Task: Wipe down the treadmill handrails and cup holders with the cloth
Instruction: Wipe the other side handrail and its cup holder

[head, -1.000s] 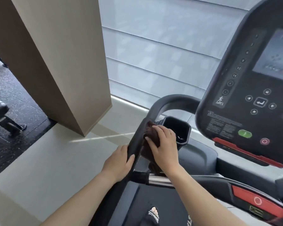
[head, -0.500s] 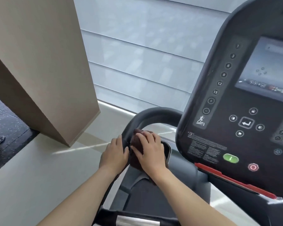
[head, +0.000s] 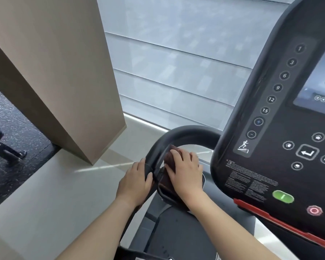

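Cloth (head: 169, 167) under right hand (head: 186, 174) beside handrail (head: 178, 134).

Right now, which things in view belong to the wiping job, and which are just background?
Job: dark brown cloth under right hand; curved black handrail gripped by left hand; black cup holder.
Background: black console, green start button, tan pillar.

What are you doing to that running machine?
A person is cleaning a treadmill. The right hand presses a dark brown cloth down over the spot beside the curved black handrail, next to the console. The left hand holds the handrail lower down, fingers wrapped around it. The cup holder is hidden under the cloth and hand.
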### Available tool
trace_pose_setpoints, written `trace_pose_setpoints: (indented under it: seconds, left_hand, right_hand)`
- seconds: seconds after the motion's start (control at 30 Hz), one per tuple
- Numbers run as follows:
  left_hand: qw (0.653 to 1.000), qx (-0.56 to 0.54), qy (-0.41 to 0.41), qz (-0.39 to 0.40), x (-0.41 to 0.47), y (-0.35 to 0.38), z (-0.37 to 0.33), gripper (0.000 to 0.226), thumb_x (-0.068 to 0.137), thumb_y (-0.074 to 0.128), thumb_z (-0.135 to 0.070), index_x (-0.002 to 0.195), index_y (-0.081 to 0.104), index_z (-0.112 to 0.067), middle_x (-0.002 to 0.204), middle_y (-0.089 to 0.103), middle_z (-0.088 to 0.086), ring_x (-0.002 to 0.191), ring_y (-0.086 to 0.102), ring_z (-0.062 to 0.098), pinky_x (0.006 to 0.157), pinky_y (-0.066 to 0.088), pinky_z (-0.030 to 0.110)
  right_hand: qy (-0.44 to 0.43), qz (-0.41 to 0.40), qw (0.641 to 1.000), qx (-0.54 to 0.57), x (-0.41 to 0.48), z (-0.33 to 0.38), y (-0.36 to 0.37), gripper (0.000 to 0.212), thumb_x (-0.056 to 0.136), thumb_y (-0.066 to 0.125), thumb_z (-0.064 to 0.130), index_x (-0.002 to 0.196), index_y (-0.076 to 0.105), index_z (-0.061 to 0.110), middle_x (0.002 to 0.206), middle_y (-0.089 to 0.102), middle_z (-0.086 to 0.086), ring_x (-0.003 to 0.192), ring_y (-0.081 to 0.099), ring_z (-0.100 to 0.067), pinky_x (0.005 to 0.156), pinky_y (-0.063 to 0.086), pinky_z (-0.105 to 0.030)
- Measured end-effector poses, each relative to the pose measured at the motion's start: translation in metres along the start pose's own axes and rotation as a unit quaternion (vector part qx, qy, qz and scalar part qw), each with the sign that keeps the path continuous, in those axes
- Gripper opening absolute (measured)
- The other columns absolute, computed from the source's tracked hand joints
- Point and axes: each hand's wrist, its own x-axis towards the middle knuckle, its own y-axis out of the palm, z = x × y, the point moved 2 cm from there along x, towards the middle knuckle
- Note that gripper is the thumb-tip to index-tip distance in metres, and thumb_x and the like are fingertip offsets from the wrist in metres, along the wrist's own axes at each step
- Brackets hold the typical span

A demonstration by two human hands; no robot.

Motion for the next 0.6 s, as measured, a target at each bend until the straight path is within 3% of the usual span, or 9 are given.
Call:
trace_pose_setpoints:
  seconds: [0.1, 0.27, 0.5, 0.6]
  left_hand:
    - [1.0, 0.004, 0.0, 0.002, 0.0, 0.001, 0.001, 0.055, 0.091, 0.037, -0.039, 0.14, 0.025, -0.017, 0.135, 0.045, 0.004, 0.117, 0.046, 0.023, 0.085, 0.048, 0.04]
    - [1.0, 0.007, -0.004, 0.005, 0.001, 0.002, 0.002, 0.054, 0.091, 0.037, -0.039, 0.139, 0.026, -0.017, 0.135, 0.045, 0.005, 0.116, 0.047, 0.024, 0.083, 0.047, 0.039]
    - [1.0, 0.003, 0.0, -0.004, 0.001, 0.003, 0.002, 0.054, 0.091, 0.039, -0.037, 0.139, 0.028, -0.015, 0.134, 0.047, 0.007, 0.116, 0.048, 0.026, 0.083, 0.048, 0.041]
    - [1.0, 0.007, -0.002, -0.006, 0.001, 0.003, 0.002, 0.054, 0.091, 0.038, -0.038, 0.139, 0.027, -0.016, 0.134, 0.047, 0.006, 0.115, 0.048, 0.025, 0.082, 0.048, 0.041]
  right_hand:
    - [0.042, 0.0, 0.999, -0.02, -0.01, -0.012, -0.009, 0.046, 0.091, 0.048, 0.044, 0.133, 0.04, 0.027, 0.14, 0.039, 0.002, 0.127, 0.029, -0.028, 0.095, 0.037, -0.046]
    - [0.025, -0.015, 0.999, 0.019, -0.034, -0.004, -0.029, 0.044, 0.089, 0.053, 0.042, 0.13, 0.046, 0.027, 0.139, 0.042, 0.004, 0.125, 0.031, -0.026, 0.09, 0.04, -0.046]
    - [0.004, -0.14, 0.99, 0.018, -0.072, -0.009, -0.06, 0.046, 0.08, 0.066, 0.038, 0.123, 0.053, 0.025, 0.126, 0.055, 0.001, 0.114, 0.045, -0.029, 0.077, 0.046, -0.046]
    - [0.032, -0.058, 0.997, -0.042, -0.075, -0.013, -0.045, 0.046, 0.082, 0.062, 0.043, 0.124, 0.053, 0.026, 0.132, 0.052, 0.002, 0.121, 0.042, -0.03, 0.082, 0.046, -0.048]
